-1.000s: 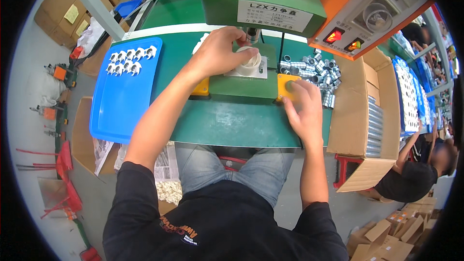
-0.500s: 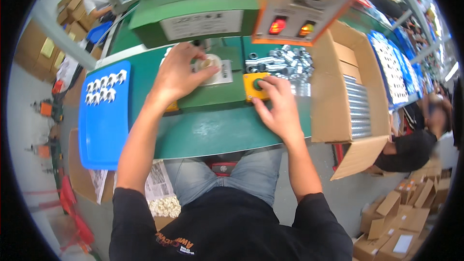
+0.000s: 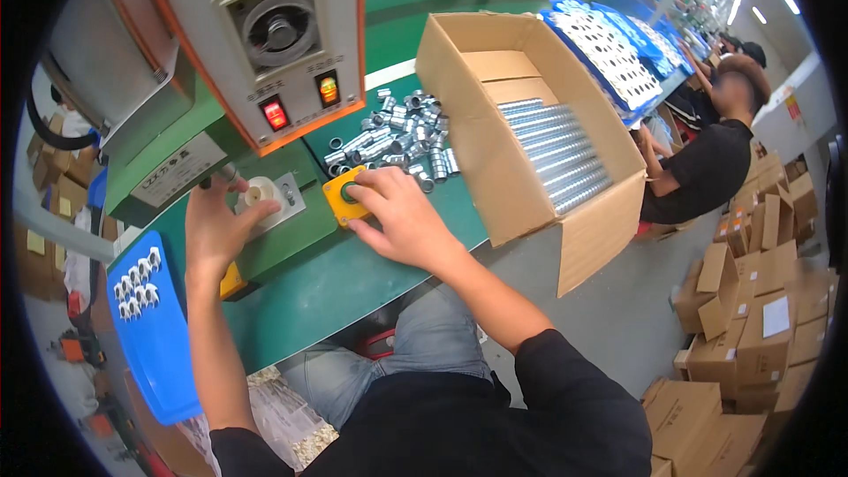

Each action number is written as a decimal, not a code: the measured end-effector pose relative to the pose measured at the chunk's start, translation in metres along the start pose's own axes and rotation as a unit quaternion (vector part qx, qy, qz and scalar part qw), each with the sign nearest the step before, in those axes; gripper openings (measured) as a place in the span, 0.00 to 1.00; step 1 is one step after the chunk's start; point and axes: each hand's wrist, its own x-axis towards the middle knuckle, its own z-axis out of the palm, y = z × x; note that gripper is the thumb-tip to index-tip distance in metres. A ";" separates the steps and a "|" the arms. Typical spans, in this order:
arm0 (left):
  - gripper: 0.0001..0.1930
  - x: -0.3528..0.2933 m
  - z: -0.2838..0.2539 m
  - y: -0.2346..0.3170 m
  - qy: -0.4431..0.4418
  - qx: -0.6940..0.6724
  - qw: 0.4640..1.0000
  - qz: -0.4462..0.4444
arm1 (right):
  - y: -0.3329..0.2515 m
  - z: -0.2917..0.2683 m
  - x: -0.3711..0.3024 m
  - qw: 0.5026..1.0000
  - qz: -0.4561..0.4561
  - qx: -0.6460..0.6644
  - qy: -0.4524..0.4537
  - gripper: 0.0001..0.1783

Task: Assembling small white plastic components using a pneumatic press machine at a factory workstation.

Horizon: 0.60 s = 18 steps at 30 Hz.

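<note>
My left hand (image 3: 215, 228) reaches over the green machine base, thumb and fingers spread around a round off-white fixture (image 3: 259, 198). Its fingertips are by a small metal rod (image 3: 231, 174) at the fixture's far side; whether they touch it I cannot tell. The fixture sits on a pale metal plate (image 3: 289, 198). My right hand (image 3: 402, 216) rests on a yellow button box (image 3: 336, 197), fingers at its dark green button (image 3: 351, 192) and thumb along the near edge. These fingers are apart and hold nothing loose.
An orange-edged control unit (image 3: 274, 53) with lit switches rises ahead. Loose metal sleeves (image 3: 393, 137) lie behind the button box. An open carton (image 3: 495, 181) of stacked metal tubes stands right. A blue tray (image 3: 146, 336) with white parts is left. A person (image 3: 707, 155) sits far right.
My view has swung to the right, so the bench appears further left. My left fingers have opened wider around the fixture, while my right hand stays at the button box.
</note>
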 end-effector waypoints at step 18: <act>0.23 -0.093 -0.016 -0.033 0.124 0.170 0.973 0.095 | -0.003 -0.004 -0.002 1.000 -0.008 -0.008 0.001 0.28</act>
